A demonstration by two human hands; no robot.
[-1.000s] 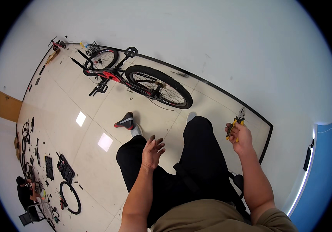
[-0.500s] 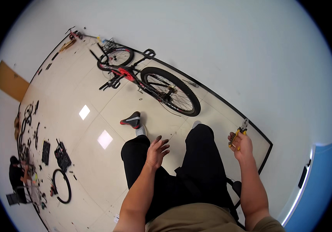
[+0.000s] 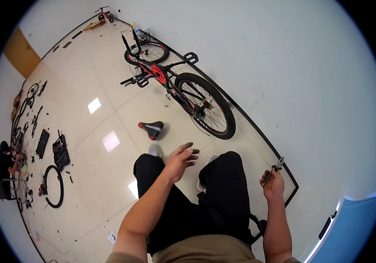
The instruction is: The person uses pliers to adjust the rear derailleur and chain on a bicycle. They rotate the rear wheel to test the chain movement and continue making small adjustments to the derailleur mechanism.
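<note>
My right hand [image 3: 273, 186] is closed round the yellow handles of a pair of pliers [image 3: 278, 165], whose metal jaws point away near the wall's foot. My left hand [image 3: 180, 163] hangs in the air above my knees with dark-smudged fingers apart and nothing in it. Beyond it, on the tiled floor, lies a black, grey and red bicycle saddle [image 3: 152, 129]. A black and red bicycle [image 3: 170, 87] lies tipped beside the wall, its wheel [image 3: 207, 105] closest to me. Neither hand touches the bicycle or the saddle.
At the left, a person [image 3: 4, 164] in dark clothes sits on a chair among scattered bicycle parts. Open black tool cases [image 3: 60, 151] and a loose tyre [image 3: 54, 186] lie on the floor there. A brown door [image 3: 22, 53] is at the far left; a small red bike [image 3: 106, 16] stands far off.
My left hand has moved slightly up and right. The pliers in my right hand have turned a little, and that hand sits lower. The whole view has shifted, with the saddle now fully clear of my foot.
</note>
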